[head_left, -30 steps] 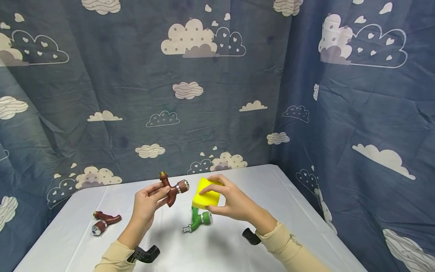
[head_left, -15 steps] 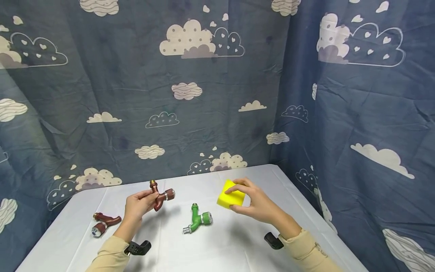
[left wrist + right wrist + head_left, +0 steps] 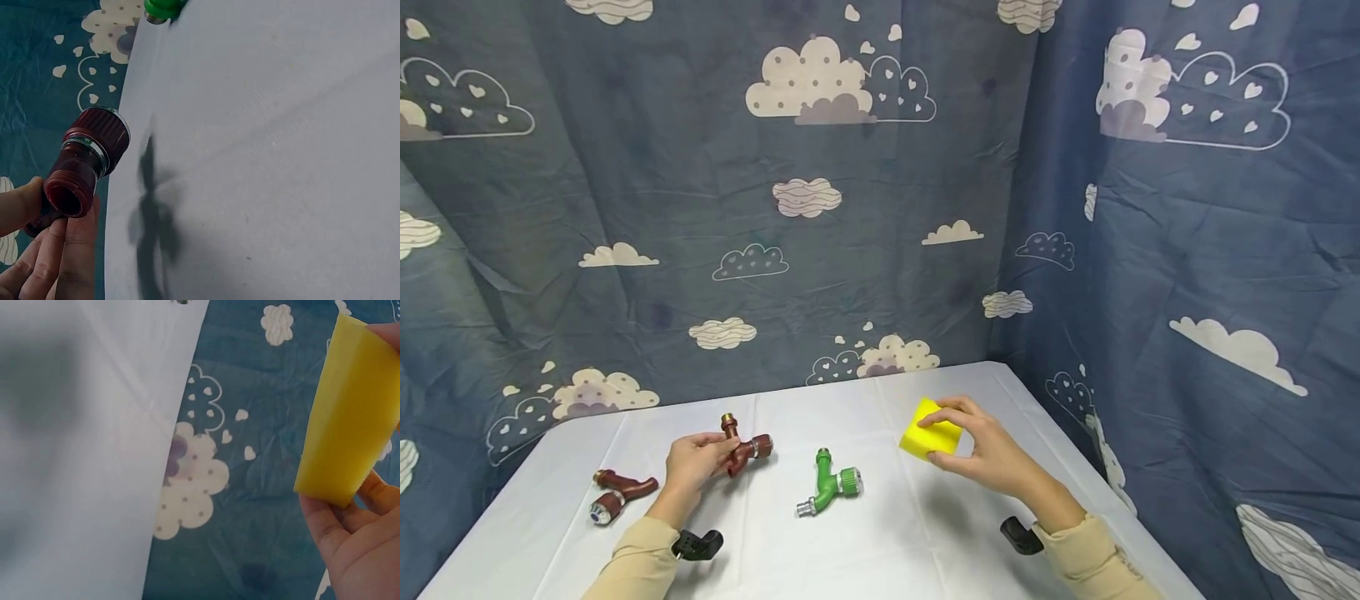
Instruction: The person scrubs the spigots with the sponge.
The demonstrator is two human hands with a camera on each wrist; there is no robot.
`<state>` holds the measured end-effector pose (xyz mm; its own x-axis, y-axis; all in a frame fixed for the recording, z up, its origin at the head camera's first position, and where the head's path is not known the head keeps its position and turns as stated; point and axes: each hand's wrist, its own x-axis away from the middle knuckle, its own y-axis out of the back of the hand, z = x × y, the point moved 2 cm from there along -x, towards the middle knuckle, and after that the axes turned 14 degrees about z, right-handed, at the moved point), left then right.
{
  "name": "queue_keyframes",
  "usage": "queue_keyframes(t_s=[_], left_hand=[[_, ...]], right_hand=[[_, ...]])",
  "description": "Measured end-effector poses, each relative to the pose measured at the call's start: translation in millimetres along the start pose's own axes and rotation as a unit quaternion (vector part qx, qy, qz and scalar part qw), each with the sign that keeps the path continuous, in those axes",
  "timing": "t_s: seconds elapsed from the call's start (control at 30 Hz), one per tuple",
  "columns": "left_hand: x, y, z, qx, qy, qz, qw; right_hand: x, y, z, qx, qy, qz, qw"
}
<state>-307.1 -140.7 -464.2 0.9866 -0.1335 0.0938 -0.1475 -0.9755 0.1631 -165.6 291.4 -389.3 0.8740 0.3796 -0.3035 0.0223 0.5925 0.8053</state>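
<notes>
In the head view my left hand (image 3: 694,463) pinches a dark red tap (image 3: 741,454) with a brass threaded end, held over the table. The left wrist view shows this tap's open spout facing the camera, thumb on one side and fingers below. My right hand (image 3: 992,450) grips a yellow sponge (image 3: 934,429) between thumb and fingers, above the table; its shadow falls below. Between the hands, a green tap (image 3: 827,483) with a silver nozzle lies on the table. Another dark red tap (image 3: 619,493) lies to the left of my left hand.
A white cloth covers the table (image 3: 820,567). A dark blue curtain (image 3: 850,250) printed with clouds hangs behind the table and along its right side. Black straps with small camera mounts sit on both wrists.
My left hand has moved left and lower with the dark red tap. My right hand has carried the sponge to the right, away from that tap, uncovering the green tap's upper end.
</notes>
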Motion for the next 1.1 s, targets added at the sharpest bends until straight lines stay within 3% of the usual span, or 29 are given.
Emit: queue_keyframes(t_s=[0.67,1.1], left_hand=[[-6.1,0.1,3.8,-0.062,0.021,-0.027,0.9975],[-11.6,7.5,6.9,-0.139,0.039,-0.052,0.9882]], right_hand=[[23.2,15.5,-21.0,0.008,-0.035,-0.021,0.9991],[31.2,22.7,-28.5,0.011,-0.046,-0.033,0.9984]])
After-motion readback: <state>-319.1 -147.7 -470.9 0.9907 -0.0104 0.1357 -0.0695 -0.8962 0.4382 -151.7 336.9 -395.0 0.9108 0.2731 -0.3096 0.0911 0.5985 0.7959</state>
